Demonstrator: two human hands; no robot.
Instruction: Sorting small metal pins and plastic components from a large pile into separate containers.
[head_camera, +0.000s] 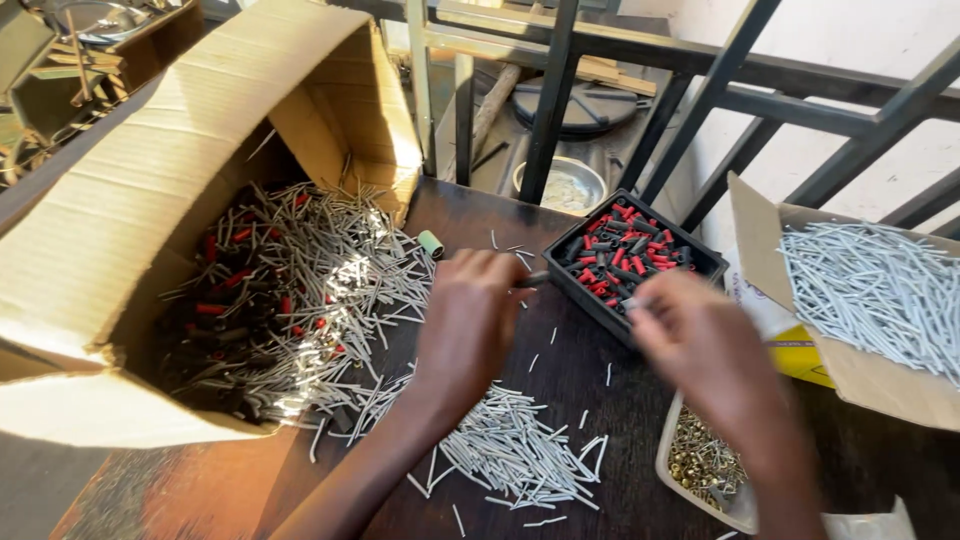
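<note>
A large brown cardboard box (150, 190) lay tipped on its side at nine o'clock on the tabletop (580, 370), its flaps spread open and its mouth spilling grey sticks mixed with red and black pieces. At three o'clock a smaller brown cardboard box (870, 375) stood open, one flap raised, filled with grey sticks. Just under its near corner, a flat yellow package (795, 355) showed as a wedge, with a white printed wrapper (755, 300) above it. A black rectangular plastic tray (700, 262) sat at one o'clock. A pale shallow tray (668, 462) sat at five o'clock.
</note>
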